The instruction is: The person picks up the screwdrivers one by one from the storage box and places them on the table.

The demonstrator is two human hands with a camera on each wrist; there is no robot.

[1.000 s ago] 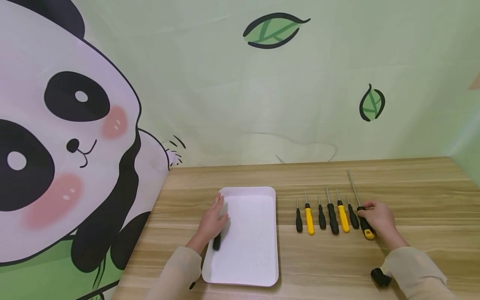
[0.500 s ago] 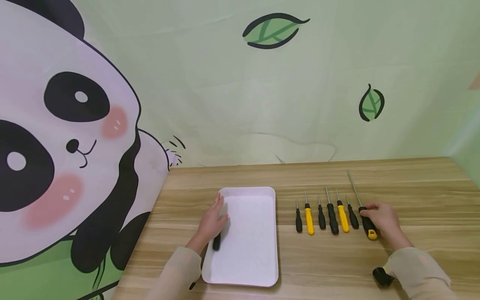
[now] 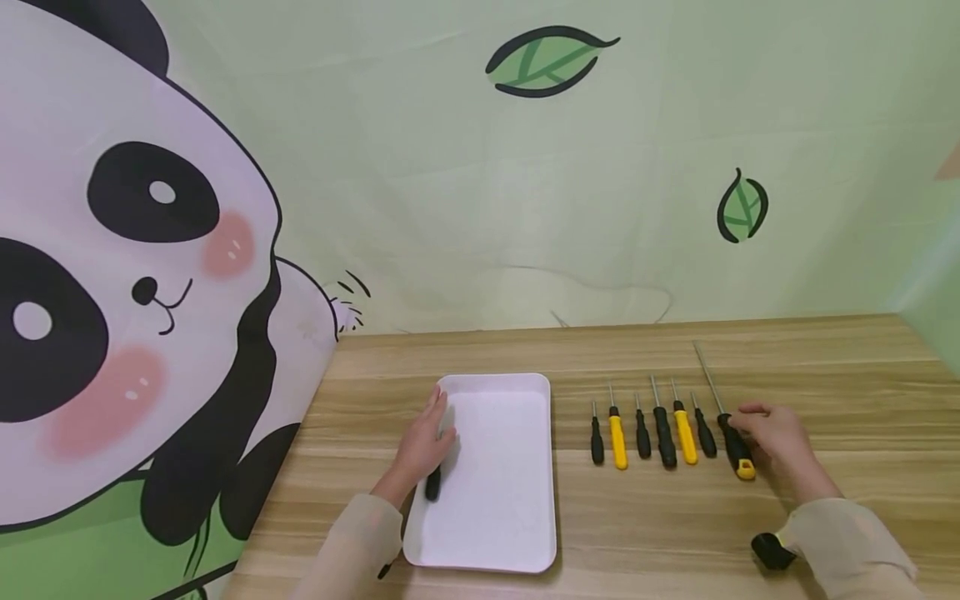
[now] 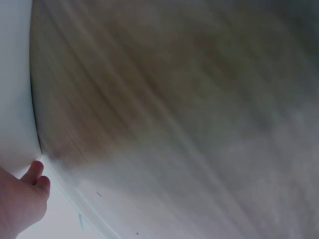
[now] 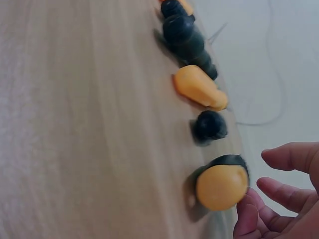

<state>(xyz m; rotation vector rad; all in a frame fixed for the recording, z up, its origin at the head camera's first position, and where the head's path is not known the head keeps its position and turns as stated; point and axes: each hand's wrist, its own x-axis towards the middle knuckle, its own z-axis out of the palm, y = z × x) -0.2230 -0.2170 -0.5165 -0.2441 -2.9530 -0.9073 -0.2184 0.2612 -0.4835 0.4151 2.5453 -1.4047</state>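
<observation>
My left hand [image 3: 422, 442] rests on the left rim of a white tray [image 3: 495, 500], its fingers nearly straight. Partly hidden by that hand, a black-handled screwdriver [image 3: 433, 483] lies inside the tray along its left side. To the right, a long screwdriver [image 3: 736, 446] with a black handle and yellow end lies on the table, its shaft pointing away. My right hand [image 3: 780, 437] is just right of this handle, fingertips close beside it. In the right wrist view, the thumb and fingers [image 5: 286, 157] are spread apart, next to the yellow handle end [image 5: 222, 186].
Left of the long screwdriver, several shorter ones lie in a row, among them a yellow-handled one [image 3: 686, 437] and a black-handled one [image 3: 663, 437]. A black device [image 3: 772, 552] sits at my right wrist. Behind the wooden table [image 3: 630, 525] hangs a panda-printed backdrop [image 3: 450, 183].
The right hand has loosened its hold on the long screwdriver and drawn off to the right. The handle has shifted slightly right. The left hand and tray stay put.
</observation>
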